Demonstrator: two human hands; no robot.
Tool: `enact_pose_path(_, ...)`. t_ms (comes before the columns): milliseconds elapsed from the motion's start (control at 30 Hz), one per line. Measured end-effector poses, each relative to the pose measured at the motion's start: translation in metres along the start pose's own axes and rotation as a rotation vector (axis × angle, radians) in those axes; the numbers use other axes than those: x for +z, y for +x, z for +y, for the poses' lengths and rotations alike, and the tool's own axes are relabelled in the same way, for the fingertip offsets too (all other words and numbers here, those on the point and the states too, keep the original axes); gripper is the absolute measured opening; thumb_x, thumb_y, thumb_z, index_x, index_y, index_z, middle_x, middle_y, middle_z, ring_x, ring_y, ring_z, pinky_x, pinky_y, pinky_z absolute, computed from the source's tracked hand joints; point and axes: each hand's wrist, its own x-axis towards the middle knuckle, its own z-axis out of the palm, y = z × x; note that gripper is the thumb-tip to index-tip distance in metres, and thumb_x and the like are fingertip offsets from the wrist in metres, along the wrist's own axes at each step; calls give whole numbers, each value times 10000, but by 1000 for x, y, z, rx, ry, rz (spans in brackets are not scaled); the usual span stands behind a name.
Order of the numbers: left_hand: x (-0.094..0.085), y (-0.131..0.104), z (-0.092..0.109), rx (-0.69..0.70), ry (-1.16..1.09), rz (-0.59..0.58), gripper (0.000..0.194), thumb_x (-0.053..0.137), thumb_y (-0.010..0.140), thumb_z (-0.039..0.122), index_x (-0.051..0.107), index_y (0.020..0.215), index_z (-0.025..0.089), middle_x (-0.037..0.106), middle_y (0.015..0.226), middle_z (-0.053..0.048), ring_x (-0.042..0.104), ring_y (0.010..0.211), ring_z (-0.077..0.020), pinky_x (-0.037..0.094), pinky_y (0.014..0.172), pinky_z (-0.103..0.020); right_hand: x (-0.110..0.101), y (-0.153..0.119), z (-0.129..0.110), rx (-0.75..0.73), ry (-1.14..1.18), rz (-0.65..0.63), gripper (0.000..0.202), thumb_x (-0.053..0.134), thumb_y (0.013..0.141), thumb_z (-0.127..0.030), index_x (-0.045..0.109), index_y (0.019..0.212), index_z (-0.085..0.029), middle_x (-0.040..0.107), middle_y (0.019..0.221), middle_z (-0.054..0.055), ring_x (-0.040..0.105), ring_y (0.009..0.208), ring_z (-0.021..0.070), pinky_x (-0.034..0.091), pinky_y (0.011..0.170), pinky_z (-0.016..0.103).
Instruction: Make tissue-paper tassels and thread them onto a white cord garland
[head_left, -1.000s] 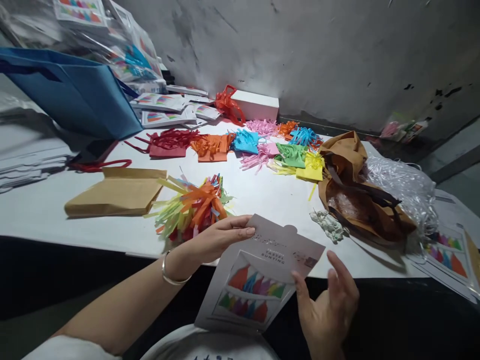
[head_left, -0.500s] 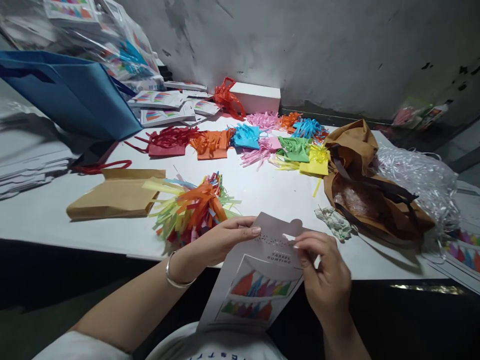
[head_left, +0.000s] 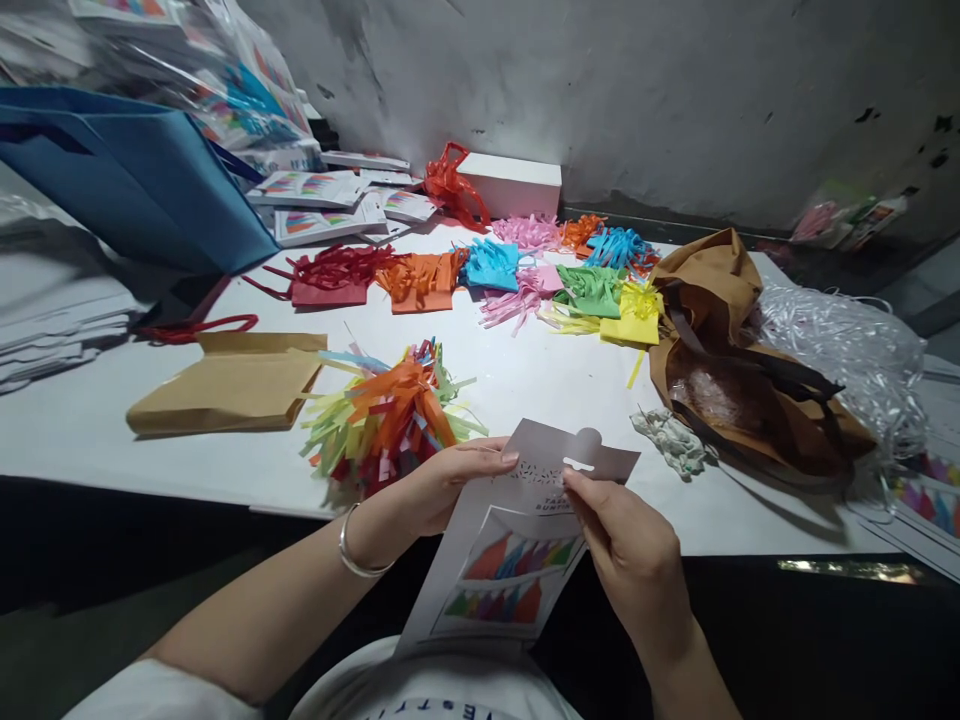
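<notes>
A white printed card (head_left: 499, 575) with pictures of colourful tassels is held at a slant over the table's front edge. It has a hanging slot and a rounded tab at its top. My left hand (head_left: 442, 485) grips the card's upper left side, thumb on the face, a silver bangle on the wrist. The fingers of my right hand (head_left: 626, 540) are pinched together at the card's face, just below the slot; whether they hold anything small is hidden. A bunch of multicoloured paper tassels (head_left: 397, 410) lies just beyond my left hand.
On the white table (head_left: 525, 375) lie a brown paper packet (head_left: 232, 390), rows of coloured tassel bundles (head_left: 424, 283), a crumpled cloth (head_left: 673, 443) and a brown bag (head_left: 712, 370). White strands (head_left: 847, 350) are at right; a blue bag (head_left: 142, 185) stands at left.
My right hand has moved left and slightly up across the card, its fingers now closer together below the slot. The slot and the card's upper right corner are more visible.
</notes>
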Motion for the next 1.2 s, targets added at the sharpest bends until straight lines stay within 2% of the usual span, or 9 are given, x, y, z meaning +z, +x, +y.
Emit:
enact_pose_path(167, -4, -2, -3, 11, 52, -68, 394, 767, 721, 235, 721, 1092, 112, 762, 958, -126, 720, 837, -241, 529, 780, -295, -2, 3, -2, -50, -13, 9, 333, 520, 919, -10, 629, 1183, -180, 727, 872, 66, 695, 815, 174, 568, 714, 300)
enact_pose_path(300, -6, -3, -4, 11, 115, 0, 379, 778, 741, 242, 724, 1101, 134, 763, 969, -115, 713, 870, -233, 516, 794, -295, 3, 1, -5, -42, -42, 64, 257, 531, 915, -30, 651, 1088, -178, 717, 845, 65, 678, 792, 178, 543, 714, 306)
enact_pose_path(400, -6, -6, -2, 41, 157, 90, 328, 773, 771, 253, 737, 1080, 152, 767, 963, -99, 713, 841, -220, 516, 779, -295, 4, -7, -5, 188, 94, 139, 105, 571, 929, -129, 647, 938, -201, 683, 798, 28, 649, 731, 156, 518, 676, 273)
enact_pose_path(567, -4, -16, 12, 113, 118, 115, 342, 795, 742, 250, 745, 1059, 133, 768, 952, -117, 724, 828, -247, 531, 745, -309, -2, -28, 9, 555, 686, 493, 143, 645, 913, -308, 603, 813, -214, 550, 745, -14, 580, 690, 134, 502, 659, 278)
enact_pose_path(700, 1, -16, 23, 217, 205, 111, 325, 791, 749, 279, 744, 1029, 121, 764, 943, -117, 715, 872, -266, 538, 765, -321, -3, -47, 10, 596, 824, 356, 230, 692, 872, -366, 628, 728, -200, 595, 966, 47, 635, 809, 172, 536, 653, 294)
enact_pose_path(833, 15, -2, 22, 469, 507, 256, 399, 801, 747, 327, 703, 1096, 161, 745, 969, -96, 680, 959, -276, 538, 843, -362, -16, -61, -1, 485, 367, 232, 54, 718, 852, -277, 724, 826, -230, 667, 837, 32, 655, 721, 173, 537, 593, 253)
enact_pose_path(967, 46, -6, 5, 858, 808, 483, 603, 825, 724, 287, 612, 1288, 251, 581, 1358, -108, 451, 1329, -321, 384, 1111, -406, -36, -53, -16, 295, -311, 540, 161, 731, 847, -215, 743, 1001, -260, 723, 929, 44, 691, 814, 199, 553, 678, 265)
enact_pose_path(1100, 72, -25, -19, 661, 762, 114, 928, 907, 599, 367, 490, 1420, 246, 495, 1451, -123, 444, 1328, -367, 400, 1100, -413, -20, -28, -45, -2, -378, 376, 195, 600, 938, -190, 696, 1108, -202, 708, 1146, 105, 704, 1017, 230, 589, 808, 281)
enact_pose_path(1200, 74, -32, -24, 557, 613, 164, 665, 839, 659, 512, 656, 1200, 171, 701, 1111, -114, 621, 1068, -327, 526, 885, -354, 7, -11, -71, -206, -229, 311, 214, 525, 943, -93, 648, 1117, -91, 681, 1199, 196, 616, 1199, 296, 585, 913, 370)
